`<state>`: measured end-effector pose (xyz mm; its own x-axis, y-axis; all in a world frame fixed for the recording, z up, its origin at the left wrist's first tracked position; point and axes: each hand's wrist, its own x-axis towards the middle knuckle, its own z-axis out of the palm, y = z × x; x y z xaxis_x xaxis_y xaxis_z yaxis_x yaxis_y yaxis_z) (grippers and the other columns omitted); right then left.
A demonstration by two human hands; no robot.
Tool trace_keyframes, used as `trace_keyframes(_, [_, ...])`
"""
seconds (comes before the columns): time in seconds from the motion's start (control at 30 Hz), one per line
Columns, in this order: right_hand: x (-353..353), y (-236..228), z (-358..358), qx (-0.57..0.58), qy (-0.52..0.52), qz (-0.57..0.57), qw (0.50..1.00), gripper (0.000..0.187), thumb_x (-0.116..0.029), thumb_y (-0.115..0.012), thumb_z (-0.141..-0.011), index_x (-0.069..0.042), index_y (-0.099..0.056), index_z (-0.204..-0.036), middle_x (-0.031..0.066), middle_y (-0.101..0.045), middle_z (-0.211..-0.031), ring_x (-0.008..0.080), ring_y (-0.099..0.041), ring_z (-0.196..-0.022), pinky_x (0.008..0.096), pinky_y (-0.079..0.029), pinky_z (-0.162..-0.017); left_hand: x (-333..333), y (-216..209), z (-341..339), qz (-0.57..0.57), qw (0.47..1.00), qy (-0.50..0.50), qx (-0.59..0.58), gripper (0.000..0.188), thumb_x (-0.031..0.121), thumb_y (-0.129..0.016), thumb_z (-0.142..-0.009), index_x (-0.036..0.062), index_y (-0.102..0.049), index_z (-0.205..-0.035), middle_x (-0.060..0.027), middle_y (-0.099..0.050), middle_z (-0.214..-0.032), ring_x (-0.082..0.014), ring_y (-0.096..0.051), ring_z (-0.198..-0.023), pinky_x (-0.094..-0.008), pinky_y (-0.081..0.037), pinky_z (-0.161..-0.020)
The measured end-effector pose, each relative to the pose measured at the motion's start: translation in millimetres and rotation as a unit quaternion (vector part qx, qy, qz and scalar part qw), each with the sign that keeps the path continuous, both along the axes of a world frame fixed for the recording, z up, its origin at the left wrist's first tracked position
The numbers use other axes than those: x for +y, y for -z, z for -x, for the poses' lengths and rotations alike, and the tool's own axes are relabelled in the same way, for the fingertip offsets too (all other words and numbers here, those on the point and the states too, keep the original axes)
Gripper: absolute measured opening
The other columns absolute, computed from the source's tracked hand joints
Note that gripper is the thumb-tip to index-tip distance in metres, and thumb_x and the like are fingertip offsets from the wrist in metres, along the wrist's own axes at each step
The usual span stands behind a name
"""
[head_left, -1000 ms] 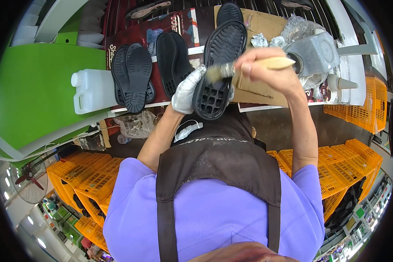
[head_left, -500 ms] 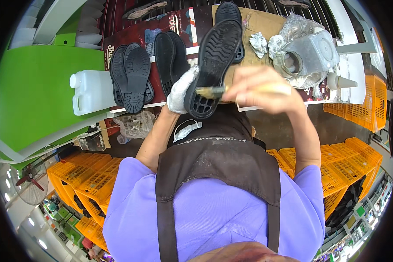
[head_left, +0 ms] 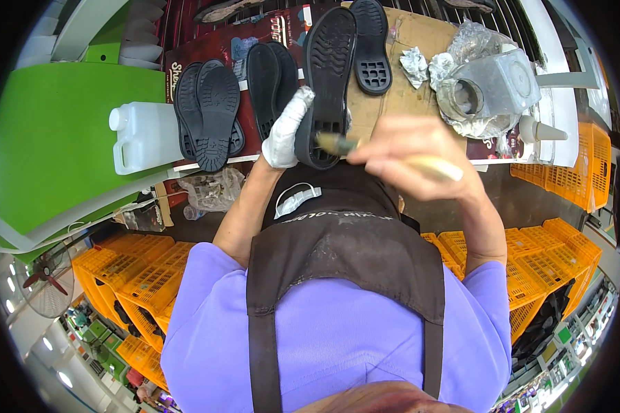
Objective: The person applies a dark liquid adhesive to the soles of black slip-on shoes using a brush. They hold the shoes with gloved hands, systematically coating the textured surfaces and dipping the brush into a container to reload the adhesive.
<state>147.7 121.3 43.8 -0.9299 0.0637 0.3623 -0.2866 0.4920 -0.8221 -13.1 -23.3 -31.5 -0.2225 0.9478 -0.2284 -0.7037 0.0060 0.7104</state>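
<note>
My left hand (head_left: 286,134), in a white glove, grips a black shoe sole (head_left: 329,62) by the left side of its near end. The sole's tread and raised rim show; its far end points away from me. Bare and slightly blurred, my right hand (head_left: 420,148) is closed round a brush (head_left: 430,166) with a pale handle. The brush's bristles lie at the sole's near end, over the part with square hollows. Just right of the held sole, another black sole (head_left: 373,58) with square hollows rests on brown cardboard (head_left: 399,34).
Black soles (head_left: 217,113) overlap at the left, with another pair (head_left: 272,76) beside them. A white jug (head_left: 145,138) stands left of these. At the right are crumpled wrapping (head_left: 414,67), a cut clear container (head_left: 499,82) and a nozzle bottle (head_left: 543,131). Orange crates (head_left: 558,162) flank the bench.
The held sole has turned from a rightward slant to nearly straight and shifted left, uncovering the sole behind it. My right hand and brush have moved slightly toward me.
</note>
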Motion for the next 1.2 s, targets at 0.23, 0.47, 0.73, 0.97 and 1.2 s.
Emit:
trace_keyframes(0.23, [-14,6,4,0.022,0.062,-0.084,0.994,0.022,0.002,-0.061,-0.072,-0.003,-0.065,-0.093,0.0079,-0.056,-0.068,0.0187,-0.055,-0.057,0.0310,-0.043,-0.051,8,4,2,-0.011,1.000,-0.018,0.017,0.044,0.039,-0.028,-0.096,0.0056,-0.050,-0.115,-0.0068,-0.060,-0.098,-0.0142,-0.058,-0.088,-0.0287,-0.046,-0.083])
trace_keyframes(0.47, [2,-3,11,0.023,0.134,-0.011,0.991,0.012,-0.004,-0.059,-0.078,0.000,-0.065,-0.088,0.0094,-0.060,-0.071,0.0200,-0.059,-0.060,0.0295,-0.046,-0.054,1,28,15,0.013,0.957,-0.020,0.290,0.039,0.017,-0.035,-0.095,-0.0035,-0.037,-0.128,-0.0136,-0.047,-0.123,-0.0198,-0.045,-0.114,-0.0316,-0.035,-0.097])
trace_keyframes(0.73, [-19,7,5,-0.064,0.110,0.047,0.991,0.012,-0.009,-0.058,-0.080,0.000,-0.065,-0.085,0.0076,-0.060,-0.064,0.0168,-0.059,-0.057,0.0280,-0.045,-0.051,10,-5,17,-0.031,0.900,-0.095,0.425,0.050,0.039,-0.038,-0.092,0.0030,-0.035,-0.126,-0.0108,-0.055,-0.108,-0.0190,-0.055,-0.100,-0.0330,-0.043,-0.088])
trace_keyframes(0.97, [5,21,4,-0.244,0.094,0.565,0.783,0.023,-0.021,-0.057,-0.086,0.001,-0.065,-0.087,0.0018,-0.056,-0.057,0.0042,-0.048,-0.045,0.0161,-0.037,-0.041,12,-4,8,-0.097,0.934,-0.087,0.332,0.053,0.025,-0.038,-0.089,-0.0029,-0.026,-0.132,-0.0146,-0.048,-0.119,-0.0219,-0.050,-0.106,-0.0325,-0.035,-0.095])
trace_keyframes(1.2, [22,43,-33,0.014,0.072,0.705,0.706,0.023,-0.020,-0.050,-0.087,0.001,-0.058,-0.093,0.0023,-0.049,-0.057,0.0096,-0.040,-0.044,0.0237,-0.030,-0.040,20,5,-14,-0.050,0.992,-0.001,-0.114,0.046,0.034,-0.027,-0.096,0.0021,-0.040,-0.127,-0.0140,-0.054,-0.115,-0.0207,-0.054,-0.104,-0.0339,-0.040,-0.094])
